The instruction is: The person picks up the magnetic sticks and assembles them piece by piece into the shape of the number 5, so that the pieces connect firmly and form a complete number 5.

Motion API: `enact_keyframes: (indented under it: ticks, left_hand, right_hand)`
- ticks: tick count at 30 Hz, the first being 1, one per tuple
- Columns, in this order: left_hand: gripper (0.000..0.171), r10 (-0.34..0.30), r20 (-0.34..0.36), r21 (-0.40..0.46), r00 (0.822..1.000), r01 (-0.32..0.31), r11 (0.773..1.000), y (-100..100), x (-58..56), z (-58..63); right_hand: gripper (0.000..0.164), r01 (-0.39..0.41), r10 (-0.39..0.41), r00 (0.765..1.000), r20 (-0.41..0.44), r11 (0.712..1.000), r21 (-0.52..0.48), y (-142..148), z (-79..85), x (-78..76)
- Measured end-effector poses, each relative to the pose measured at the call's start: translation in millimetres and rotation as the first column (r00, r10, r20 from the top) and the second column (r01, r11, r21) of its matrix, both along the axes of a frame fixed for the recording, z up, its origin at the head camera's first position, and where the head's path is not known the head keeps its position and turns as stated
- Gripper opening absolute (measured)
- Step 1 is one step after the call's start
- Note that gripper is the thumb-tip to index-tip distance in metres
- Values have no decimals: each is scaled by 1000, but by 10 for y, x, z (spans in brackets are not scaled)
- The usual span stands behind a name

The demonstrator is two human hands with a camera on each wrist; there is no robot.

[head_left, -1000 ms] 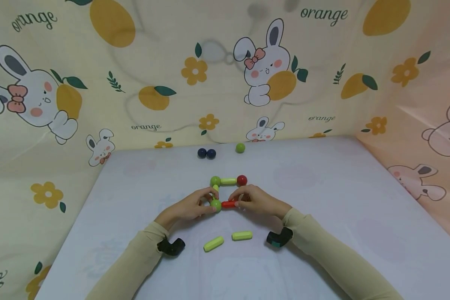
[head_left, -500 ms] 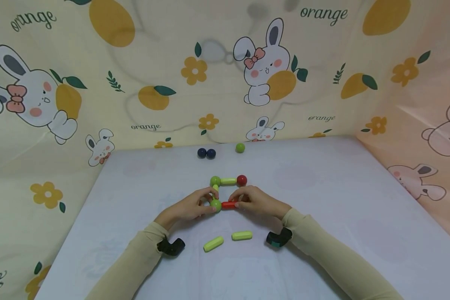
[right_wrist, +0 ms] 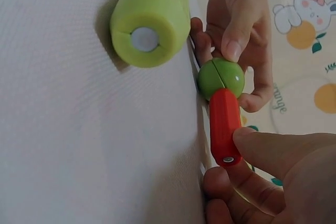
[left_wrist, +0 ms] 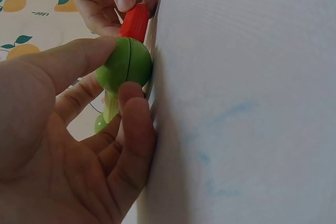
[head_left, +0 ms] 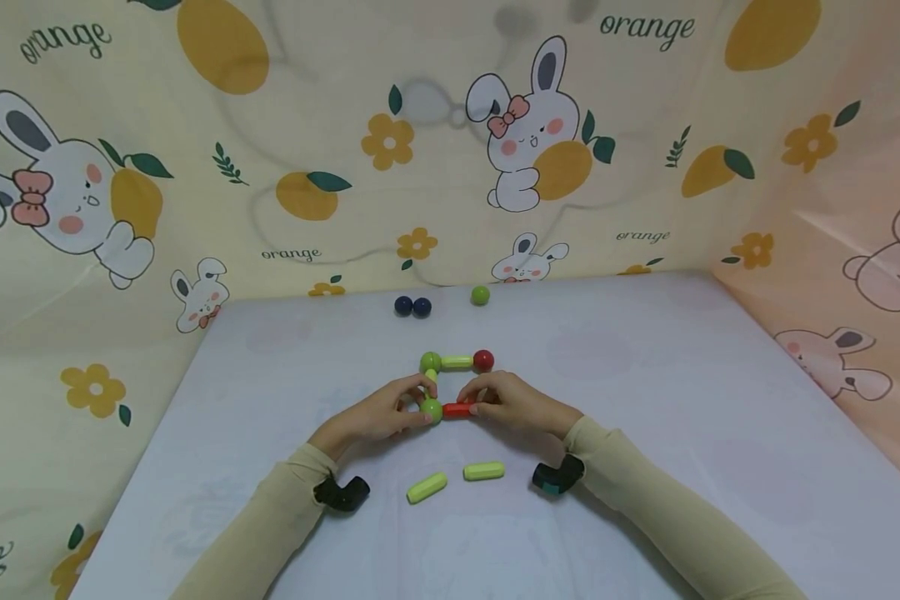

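My left hand [head_left: 385, 407] grips a green ball [left_wrist: 125, 65] between thumb and fingers, low over the table. From the right, my right hand [head_left: 513, 402] pinches a red rod [right_wrist: 225, 124] whose far end meets that ball; its near end shows a small metal tip in the right wrist view. A yellow-green rod [head_left: 431, 383], partly behind the left fingers, runs back from the held ball to a second green ball [head_left: 431, 362]. Another yellow-green rod [head_left: 457, 362] joins that second ball to a red ball [head_left: 483, 360].
Two loose yellow-green rods [head_left: 483, 472] lie in front of the hands. At the table's far edge sit two dark blue balls [head_left: 412, 307] side by side and a lone green ball [head_left: 480, 295]. A patterned cloth [head_left: 420, 192] hangs behind the white table [head_left: 645, 417].
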State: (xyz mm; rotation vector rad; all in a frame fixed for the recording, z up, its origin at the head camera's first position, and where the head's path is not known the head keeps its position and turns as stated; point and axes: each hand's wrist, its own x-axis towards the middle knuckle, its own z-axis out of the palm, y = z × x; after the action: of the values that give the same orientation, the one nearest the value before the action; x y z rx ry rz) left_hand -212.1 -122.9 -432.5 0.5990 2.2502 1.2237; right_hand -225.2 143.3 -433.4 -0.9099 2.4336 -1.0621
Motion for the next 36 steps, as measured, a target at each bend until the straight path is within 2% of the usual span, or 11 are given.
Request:
enact_keyframes:
  ticks: [10, 28, 36]
  left_hand:
    - [30, 9, -6, -14, 1000, -9, 1000, -1, -12, -38]
    - [27, 4, -11, 3, 1000, -4, 1000, -5, 0, -21]
    - [28, 8, -4, -3, 1000, -8, 1000, 3, 2, -18]
  right_hand:
    - [21, 11, -11, 1000, 27, 1000, -6, -11, -13, 5]
    - [25, 30, -31, 998, 54, 999, 11, -13, 4, 8]
    - [24, 28, -26, 998, 65, 999, -19, -6, -26, -12]
